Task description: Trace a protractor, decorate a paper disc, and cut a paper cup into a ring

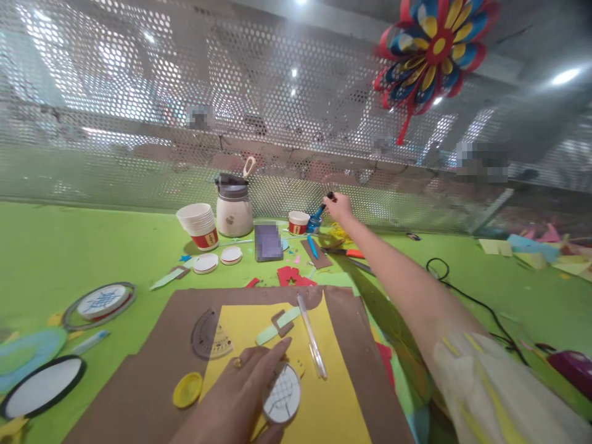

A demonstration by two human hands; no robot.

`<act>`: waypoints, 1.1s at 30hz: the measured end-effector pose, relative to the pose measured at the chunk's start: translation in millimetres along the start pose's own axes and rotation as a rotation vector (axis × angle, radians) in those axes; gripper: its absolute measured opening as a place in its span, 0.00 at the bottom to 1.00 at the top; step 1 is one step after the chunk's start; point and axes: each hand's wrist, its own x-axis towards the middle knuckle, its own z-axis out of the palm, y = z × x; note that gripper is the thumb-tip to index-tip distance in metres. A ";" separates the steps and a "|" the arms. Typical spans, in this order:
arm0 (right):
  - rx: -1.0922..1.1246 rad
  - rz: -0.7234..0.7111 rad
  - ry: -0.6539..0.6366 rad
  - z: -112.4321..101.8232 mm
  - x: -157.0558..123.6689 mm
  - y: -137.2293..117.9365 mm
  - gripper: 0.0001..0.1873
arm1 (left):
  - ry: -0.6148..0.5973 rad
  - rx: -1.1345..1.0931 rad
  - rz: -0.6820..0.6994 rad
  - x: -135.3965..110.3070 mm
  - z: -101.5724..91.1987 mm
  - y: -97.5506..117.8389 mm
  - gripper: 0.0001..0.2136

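Observation:
My left hand (pixel 245 388) lies low over a yellow sheet (pixel 340 370). Its thumb and fingers curl around a small round white piece (pixel 282 393) marked with dark crossing lines. A clear-barrelled pen (pixel 312 339) rests on the sheet, close to a pale green strip threaded through a brown paper piece (pixel 280 322). Far forward, my right hand (pixel 340 208) is closed on a small dark item (pixel 330 196), too small to name. Just left of that hand stands a blue bottle (pixel 314 222) with a dark upper part.
Beneath the sheet is brown card (pixel 152 370) with a protractor (pixel 211 334) and yellow lid (pixel 187 390). Stacked paper cups (pixel 198 225), a beige jug (pixel 234 213) and a red-and-white tub (pixel 298 222) stand behind. Orange-handled scissors (pixel 354 253) lie under my right forearm. A black cable (pixel 481 308) runs right.

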 end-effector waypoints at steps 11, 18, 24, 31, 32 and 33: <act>0.410 0.137 0.193 -73.9 -47.6 -42.8 0.13 | -0.246 -0.123 -0.231 5.4 -14.1 19.6 0.40; 0.619 0.102 0.047 -145.2 -148.5 -54.1 0.18 | -0.213 -0.165 -0.252 6.9 -9.8 20.8 0.43; 0.651 0.138 -0.068 -151.4 -241.9 -56.1 0.04 | -0.181 -0.129 -0.249 8.6 -10.0 25.2 0.47; 0.659 0.202 -0.175 -134.2 -293.4 -76.0 0.09 | -0.176 -0.213 -0.198 9.7 -14.4 21.3 0.39; 0.665 0.195 -0.197 -130.9 -296.9 -78.0 0.08 | -0.182 -0.226 -0.202 10.3 -14.6 20.3 0.38; 0.665 0.180 -0.227 -127.2 -300.2 -79.5 0.08 | -0.185 -0.237 -0.212 11.1 -14.7 19.2 0.38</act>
